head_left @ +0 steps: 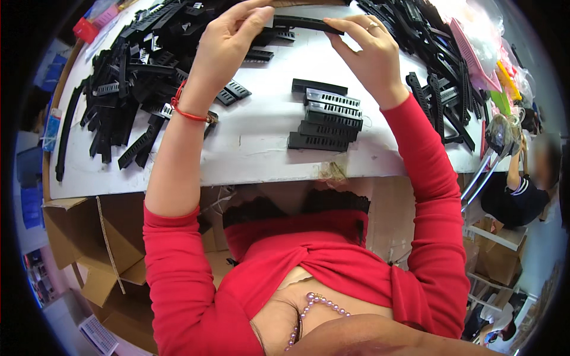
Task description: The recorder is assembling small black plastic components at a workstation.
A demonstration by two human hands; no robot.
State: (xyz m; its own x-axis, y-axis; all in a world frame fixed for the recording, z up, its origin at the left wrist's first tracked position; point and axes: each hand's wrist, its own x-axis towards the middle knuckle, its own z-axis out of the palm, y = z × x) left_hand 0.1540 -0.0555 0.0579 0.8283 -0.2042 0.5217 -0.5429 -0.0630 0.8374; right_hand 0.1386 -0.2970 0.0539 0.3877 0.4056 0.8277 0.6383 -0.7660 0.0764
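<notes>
A long black plastic strip (304,24) spans the gap between my two hands near the far part of the table. My left hand (233,40) is closed on its left end, with a small pale patch showing beside the fingertips. At the other end, my right hand (375,52) pinches the strip between thumb and fingers. Below the hands, several black slotted strips (325,128) lie stacked in a short, overlapping row on the white table (255,151). Next to my left forearm lie loose slotted pieces (233,93).
A big heap of black strips (127,77) covers the table's left side. More strips (436,98) lie at the right, beside a pink basket (469,53) and plastic bags. Cardboard boxes (113,237) stand under the left edge. A person in dark clothing (513,193) is at the far right.
</notes>
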